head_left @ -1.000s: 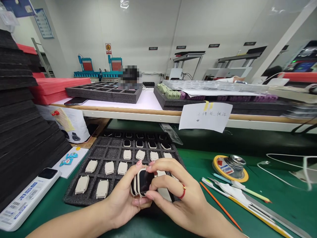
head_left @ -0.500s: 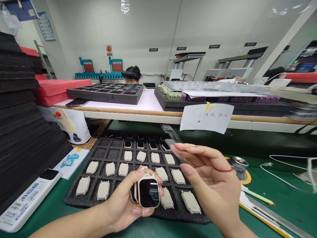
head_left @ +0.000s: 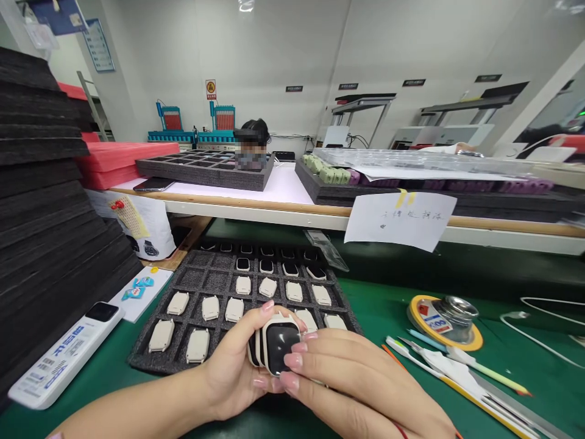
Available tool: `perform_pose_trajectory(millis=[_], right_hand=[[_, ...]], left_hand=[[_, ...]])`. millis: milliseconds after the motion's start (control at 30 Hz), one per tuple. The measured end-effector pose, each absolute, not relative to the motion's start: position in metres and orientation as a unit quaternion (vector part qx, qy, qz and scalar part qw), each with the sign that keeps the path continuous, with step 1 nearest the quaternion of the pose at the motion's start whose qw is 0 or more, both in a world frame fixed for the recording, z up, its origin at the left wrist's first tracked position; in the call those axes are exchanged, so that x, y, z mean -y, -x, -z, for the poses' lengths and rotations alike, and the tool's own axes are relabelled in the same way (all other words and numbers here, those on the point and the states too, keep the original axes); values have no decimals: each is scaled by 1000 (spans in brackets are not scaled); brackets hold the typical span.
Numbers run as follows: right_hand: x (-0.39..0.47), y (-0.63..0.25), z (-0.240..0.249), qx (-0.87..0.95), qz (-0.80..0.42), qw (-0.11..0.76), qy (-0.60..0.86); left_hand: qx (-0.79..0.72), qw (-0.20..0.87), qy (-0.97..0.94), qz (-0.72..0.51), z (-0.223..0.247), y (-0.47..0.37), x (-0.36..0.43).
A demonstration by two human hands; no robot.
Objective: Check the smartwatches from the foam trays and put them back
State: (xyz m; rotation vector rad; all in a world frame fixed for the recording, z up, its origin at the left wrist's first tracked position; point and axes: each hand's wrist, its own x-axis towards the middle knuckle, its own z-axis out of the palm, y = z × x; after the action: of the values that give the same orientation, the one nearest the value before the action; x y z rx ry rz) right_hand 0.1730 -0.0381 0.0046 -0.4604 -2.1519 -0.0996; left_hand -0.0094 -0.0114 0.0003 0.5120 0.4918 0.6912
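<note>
Several cream watch cases with dark screens are stacked together, and my left hand is wrapped round them above the foam tray's near edge. From the right, my right hand reaches across, its fingers together and their tips on the front watch's screen and side. Whether those fingers also hold a thin film is too small to tell. Beneath and behind my hands lies the black foam tray, with cream cases and dark-screened watches in its compartments; my hands hide part of its near right side.
Black foam sheets are piled at the left, beside a white box. At the right lie a tape roll, pens and tools. A shelf spans behind, with a person beyond it.
My right hand has come down and left from above the tray onto the front watch. The clear piece at its fingertips no longer shows there. The view has shifted slightly right.
</note>
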Motion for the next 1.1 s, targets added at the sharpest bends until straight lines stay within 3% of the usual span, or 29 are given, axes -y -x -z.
perform_pose_trajectory(millis=[200, 433, 633, 833, 1000, 1100], right_hand=[[32, -165, -15, 861, 67, 443, 241], [30, -163, -9, 833, -116, 435, 320], [28, -169, -16, 824, -123, 461, 307], [26, -170, -13, 845, -140, 422, 296], [2, -189, -6, 828, -89, 417, 365], [-14, -199, 3, 823, -126, 333, 442]], left_hand=[[-242, 872, -237, -355, 6, 5, 11], [-263, 827, -313, -386, 9, 1, 14], [-274, 840, -260, -389, 6, 4, 10], [-269, 848, -284, -359, 10, 5, 10], [-308, 796, -258, -452, 5, 6, 3], [-322, 781, -239, -479, 2, 8, -4]])
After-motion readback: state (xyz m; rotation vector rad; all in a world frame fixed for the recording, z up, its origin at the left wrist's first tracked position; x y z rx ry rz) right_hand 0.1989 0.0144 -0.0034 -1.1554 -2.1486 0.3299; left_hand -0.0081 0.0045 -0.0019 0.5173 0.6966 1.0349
